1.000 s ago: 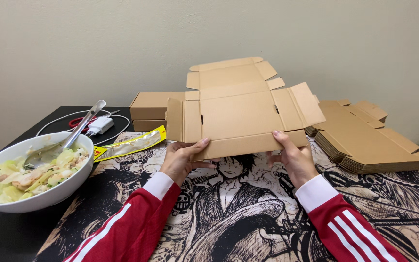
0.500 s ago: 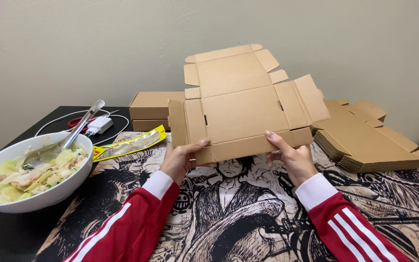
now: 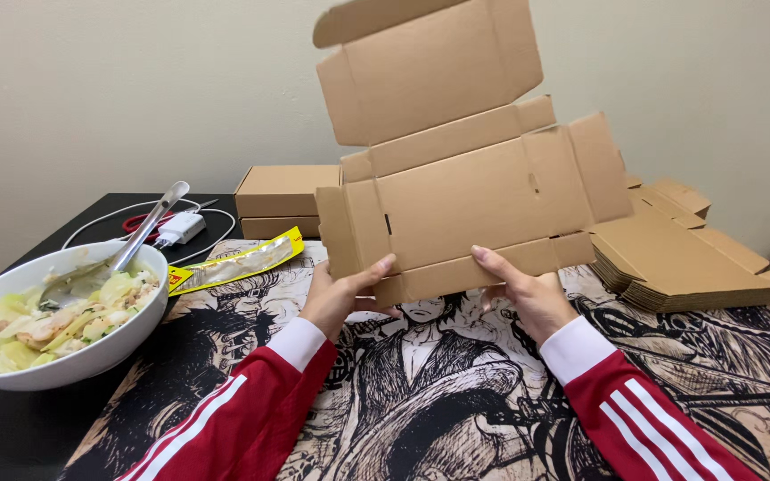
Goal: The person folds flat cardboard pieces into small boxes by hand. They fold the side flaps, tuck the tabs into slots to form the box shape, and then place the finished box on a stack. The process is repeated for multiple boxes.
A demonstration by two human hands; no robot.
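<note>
We see our left hand [image 3: 342, 294] and right hand [image 3: 528, 294] at the centre of the frame, each pinching the bottom edge of a flat, unfolded cardboard box [image 3: 465, 169], thumbs in front and fingers behind. The box stands nearly upright, reaching the top of the frame; half a second ago it sat lower and leaned back more. At lower left sits a white bowl of food [image 3: 51, 325]; a stack of flat boxes [image 3: 688, 258] lies at right.

A plain, pale beige painted wall [image 3: 118, 80] is filling the background, evenly lit by soft light. Below it, a black table [image 3: 11, 436] is standing, with a black-and-tan illustrated mat [image 3: 456, 410] covering most of its top.
</note>
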